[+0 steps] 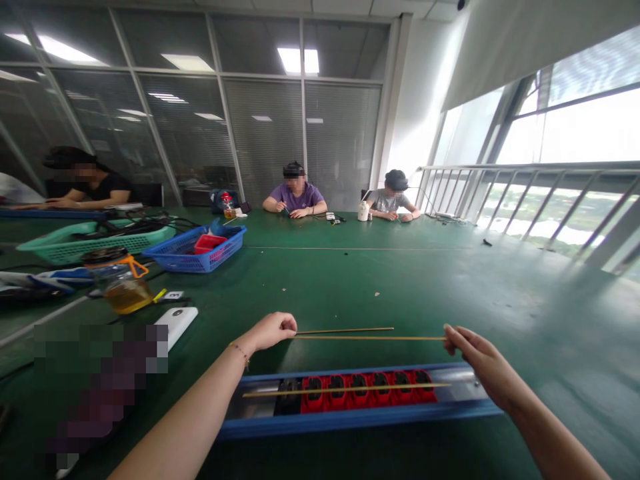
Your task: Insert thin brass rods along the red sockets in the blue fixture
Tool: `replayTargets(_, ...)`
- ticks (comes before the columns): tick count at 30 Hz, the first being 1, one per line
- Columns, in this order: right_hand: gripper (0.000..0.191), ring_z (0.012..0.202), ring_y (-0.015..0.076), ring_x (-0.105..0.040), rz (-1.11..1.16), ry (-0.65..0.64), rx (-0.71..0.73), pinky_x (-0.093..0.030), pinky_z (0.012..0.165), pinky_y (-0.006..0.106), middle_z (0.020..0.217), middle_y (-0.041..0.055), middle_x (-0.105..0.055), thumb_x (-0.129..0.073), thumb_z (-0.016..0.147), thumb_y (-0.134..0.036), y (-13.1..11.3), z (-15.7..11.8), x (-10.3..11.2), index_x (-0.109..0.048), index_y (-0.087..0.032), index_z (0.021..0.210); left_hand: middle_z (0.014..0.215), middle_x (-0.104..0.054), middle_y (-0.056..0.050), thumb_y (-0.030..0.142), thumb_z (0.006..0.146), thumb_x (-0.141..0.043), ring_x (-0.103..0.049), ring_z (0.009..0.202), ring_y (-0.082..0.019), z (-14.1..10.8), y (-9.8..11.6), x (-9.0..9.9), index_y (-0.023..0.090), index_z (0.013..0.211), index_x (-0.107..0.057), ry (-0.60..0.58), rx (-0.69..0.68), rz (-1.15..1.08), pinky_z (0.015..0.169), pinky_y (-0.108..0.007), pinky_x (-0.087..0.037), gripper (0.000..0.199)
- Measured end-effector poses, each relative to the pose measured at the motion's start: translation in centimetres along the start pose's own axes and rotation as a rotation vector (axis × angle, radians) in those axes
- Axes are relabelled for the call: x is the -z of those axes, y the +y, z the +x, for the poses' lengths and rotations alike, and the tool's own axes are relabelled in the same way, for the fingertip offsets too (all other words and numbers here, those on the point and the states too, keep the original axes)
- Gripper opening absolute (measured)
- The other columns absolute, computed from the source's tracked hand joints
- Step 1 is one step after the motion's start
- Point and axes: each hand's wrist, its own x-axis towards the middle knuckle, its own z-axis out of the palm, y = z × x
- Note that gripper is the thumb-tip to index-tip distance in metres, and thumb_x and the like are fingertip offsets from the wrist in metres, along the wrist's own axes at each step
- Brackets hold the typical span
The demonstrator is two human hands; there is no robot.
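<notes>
Lowest in the head view lies a blue tray [365, 419], its long axis running left to right. One stick [380, 387] rests lengthwise over the red parts [359, 402] in the tray. Just beyond the tray, roughly parallel to it, a second stick [370, 338] spans both hands: left hand [273, 330] pinching one end, right hand [467, 343] the other. A third stick [345, 331] runs from the left fingertips, its right end free. Of the two, the right hand looks nearer the tray's stick, which lies on the camera side of both.
</notes>
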Motion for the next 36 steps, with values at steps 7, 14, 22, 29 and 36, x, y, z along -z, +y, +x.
replayTargets(7, 0.045, 0.057, 0.0133, -0.044, -0.222, -0.117, 0.042, -0.036, 0.056, 0.024, 0.056, -0.0021, -0.046, -0.038, 0.08, -0.057, 1.9, 3.9, -1.8, -0.05, -0.019, 0.061, 0.078, -0.065, -0.003, 0.053, 0.077, -0.041, -0.057, 0.072, -0.016, -0.2, 0.3, 0.1, 0.016, 0.081, -0.062, 0.031, 0.033, -0.011, 0.062, -0.023, -0.038, 0.043)
replayTargets(14, 0.041, 0.051, 0.0118, -0.044, -0.575, -0.24, 0.206, -0.03, 0.049, 0.023, 0.053, -0.0025, -0.052, -0.046, 0.077, -0.054, 2.2, 6.6, -4.5, -0.058, -0.018, 0.064, 0.074, -0.063, -0.001, 0.057, 0.066, -0.055, -0.055, 0.065, -0.015, -0.3, 1.1, -0.1, 0.018, 0.08, -0.06, 0.025, 0.021, 0.085, 0.055, -0.022, -0.035, 0.041)
replayTargets(22, 0.02, 0.068, 0.0164, -0.059, -0.534, -0.385, 0.267, -0.042, 0.06, 0.025, 0.074, 0.0051, -0.066, -0.048, 0.076, -0.028, 1.6, 7.9, -5.6, -0.063, -0.016, 0.08, 0.076, -0.06, -0.001, 0.041, 0.077, -0.049, -0.054, 0.069, -0.014, -0.2, 1.1, -0.3, 0.02, 0.075, -0.061, 0.118, -0.049, 0.22, 0.06, -0.022, -0.036, 0.024)
replayTargets(29, 0.023, 0.073, 0.0165, -0.059, -0.512, -0.477, 0.286, -0.044, 0.066, 0.027, 0.08, 0.0048, -0.066, -0.047, 0.079, -0.031, -1.8, 6.8, -3.8, -0.064, -0.017, 0.087, 0.076, -0.061, -0.002, 0.049, 0.076, -0.048, -0.054, 0.068, -0.015, -0.1, 1.7, -0.5, 0.02, 0.075, -0.061, 0.105, -0.015, 0.234, 0.06, -0.023, -0.036, 0.031)
replayTargets(36, 0.021, 0.074, 0.0144, -0.059, -0.576, -0.765, 0.543, -0.041, 0.062, 0.022, 0.089, 0.0013, -0.065, -0.053, 0.078, -0.032, -9.0, 1.2, -2.5, -0.064, -0.023, 0.094, 0.076, -0.061, -0.002, 0.056, 0.076, -0.045, -0.055, 0.068, -0.015, 0.1, 2.5, -0.5, 0.02, 0.073, -0.061, 0.107, -0.003, 0.227, 0.059, -0.023, -0.036, 0.04)
